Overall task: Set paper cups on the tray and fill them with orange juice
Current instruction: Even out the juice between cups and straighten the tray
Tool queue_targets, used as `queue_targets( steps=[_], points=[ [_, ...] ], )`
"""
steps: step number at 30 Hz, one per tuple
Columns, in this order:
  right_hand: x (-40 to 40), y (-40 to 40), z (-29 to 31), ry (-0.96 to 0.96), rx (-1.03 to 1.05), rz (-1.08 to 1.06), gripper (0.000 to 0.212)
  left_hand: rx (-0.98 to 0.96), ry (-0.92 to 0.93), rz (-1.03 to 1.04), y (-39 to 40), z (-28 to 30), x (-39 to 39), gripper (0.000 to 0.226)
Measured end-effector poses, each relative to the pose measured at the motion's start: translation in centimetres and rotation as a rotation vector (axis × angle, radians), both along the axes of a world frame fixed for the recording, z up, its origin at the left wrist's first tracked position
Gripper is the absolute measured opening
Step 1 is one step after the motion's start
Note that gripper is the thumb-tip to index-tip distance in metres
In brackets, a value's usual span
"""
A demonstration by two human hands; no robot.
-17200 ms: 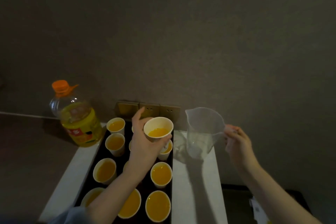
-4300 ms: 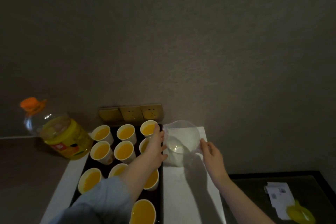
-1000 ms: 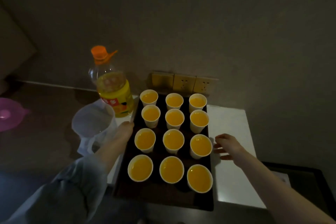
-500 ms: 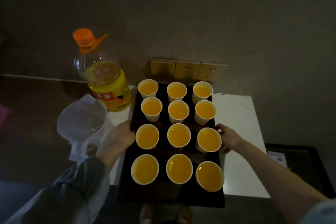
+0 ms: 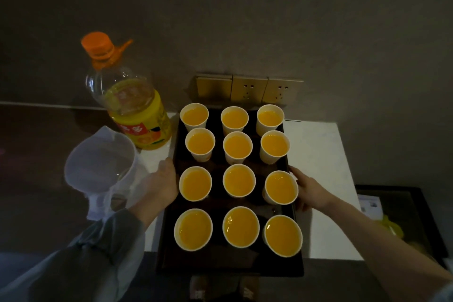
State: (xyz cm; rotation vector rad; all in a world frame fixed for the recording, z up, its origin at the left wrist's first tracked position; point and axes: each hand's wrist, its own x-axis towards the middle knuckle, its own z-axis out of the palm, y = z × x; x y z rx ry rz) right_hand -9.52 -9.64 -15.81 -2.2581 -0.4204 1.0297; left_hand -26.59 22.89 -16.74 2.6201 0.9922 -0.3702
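- Step in hand: setting & filling look done – twelve paper cups (image 5: 239,180) stand upright in 4 rows of 3 on the dark tray (image 5: 230,263), all w/ orange juice (image 5: 237,147) near the rim.
- Left hand (image 5: 163,182) sits on the tray's left edge beside the 3rd-row cup; fingers curl over the edge, prob. gripping it, underside not visible.
- Right hand (image 5: 310,191) is at the right edge, opposite side, touching or just beside the 3rd-row right cup; it seems to grip the tray rim, but can't tell for sure – the cup hides the fingertips.
- Judgement: the person is set to lift or shift the tray w/ both hands. Next move calls for a level, slow, even lift – cups are full & light, any tilt spills.
- Edges: the tray's near end overhangs the white counter (image 5: 318,154); far end sits close to the wall sockets (image 5: 248,89).
- Room: left is tight – juice bottle (image 5: 137,115) just beside the tray's far-left corner, clear jug (image 5: 100,162) near the left wrist.
- Right side has bare counter; toward the person it's open.
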Motion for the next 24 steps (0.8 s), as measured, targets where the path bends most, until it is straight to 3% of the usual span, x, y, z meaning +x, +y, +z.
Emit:
queue_targets(
  steps=[7, 14, 24],
  points=[
    [1.9, 1.6, 0.6, -0.007, -0.062, -0.089, 0.038, 0.015, -0.038, 0.022, -0.1, 0.0, 0.1, 0.018],
    [4.7, 4.1, 0.6, -0.056, -0.344, 0.11, 0.032, 0.062, -0.018, -0.038, 0.5, -0.2, 0.9, 0.02],
    [5.3, 4.6, -0.2, -0.023, -0.327, 0.173, 0.027, 0.154, 0.143, -0.165, 1.3, 0.9, 2.0, 0.026]
  ],
)
